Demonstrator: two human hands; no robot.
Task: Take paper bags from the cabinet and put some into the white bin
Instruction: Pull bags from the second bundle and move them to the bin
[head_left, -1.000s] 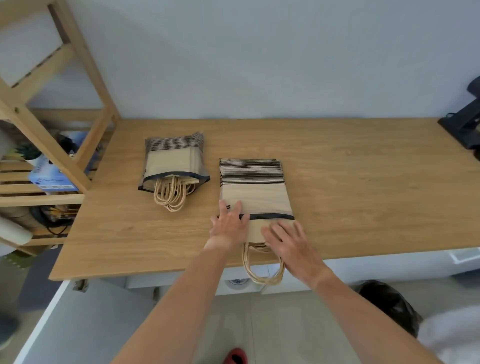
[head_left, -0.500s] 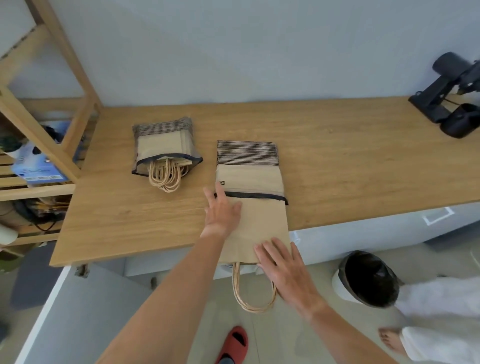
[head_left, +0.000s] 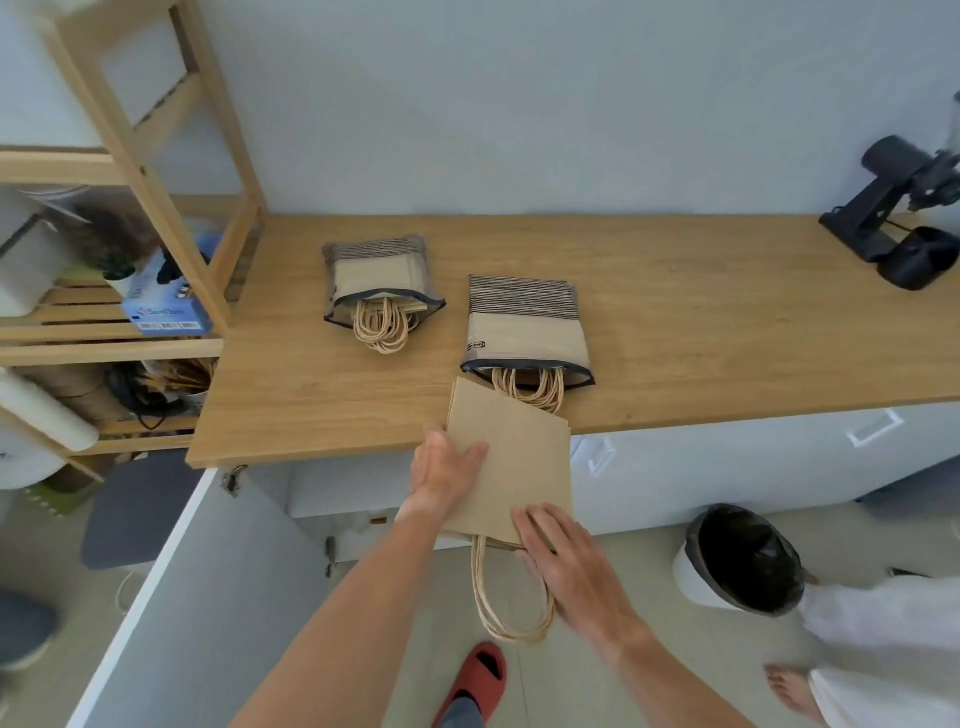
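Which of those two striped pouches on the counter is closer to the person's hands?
The larger striped pouch on the right, whose open end sits just beyond the paper bags being held. The smaller pouch lies farther back and to the left.
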